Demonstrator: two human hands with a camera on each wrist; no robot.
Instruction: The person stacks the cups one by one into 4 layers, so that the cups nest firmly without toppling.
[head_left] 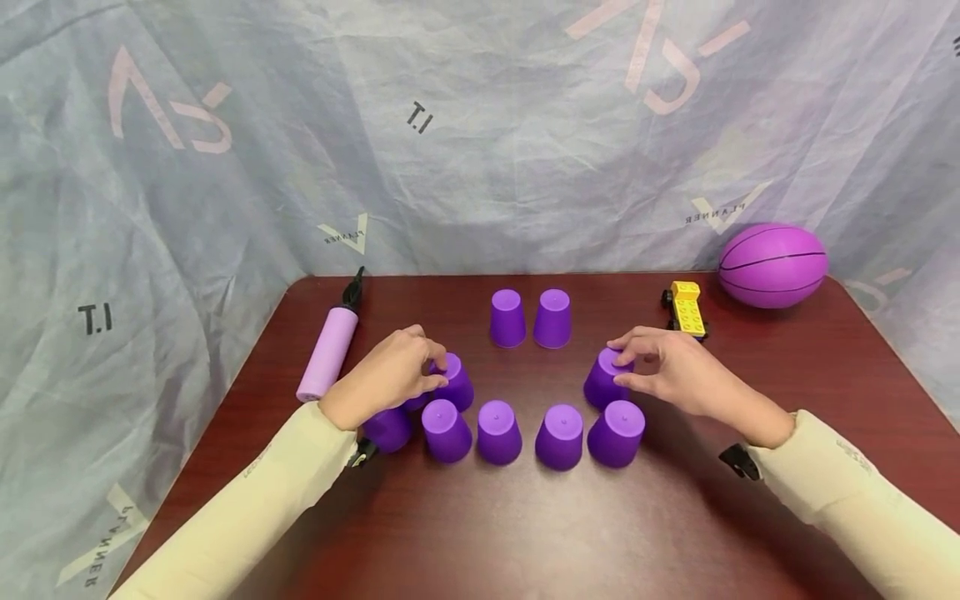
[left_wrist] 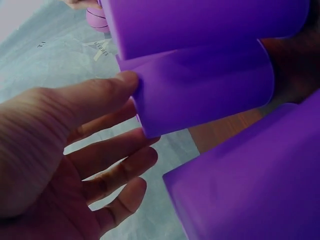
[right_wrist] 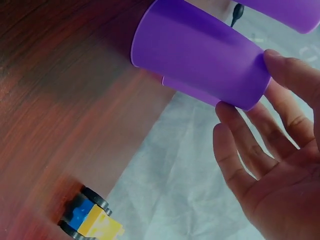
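Upside-down purple cups stand on the dark red table point(head_left: 525, 533). With thumb and fingertips, my left hand point(head_left: 393, 371) pinches the top of one cup point(head_left: 456, 387), seen close in the left wrist view. My right hand point(head_left: 678, 371) holds another cup point(head_left: 600, 387) the same way; the right wrist view shows thumb and fingers at its closed end. Several cups form a front row, among them a middle cup point(head_left: 498, 437) and a right-end cup point(head_left: 615, 437). Partly hidden by my left wrist is a further cup point(head_left: 388, 432).
Two more cups, a left one point(head_left: 507, 321) and a right one point(head_left: 552, 321), stand farther back. A lilac hand pump point(head_left: 330, 354) lies at left. Back right are a yellow toy vehicle point(head_left: 687, 310) and a purple ball point(head_left: 774, 267), before a grey cloth backdrop point(head_left: 480, 167).
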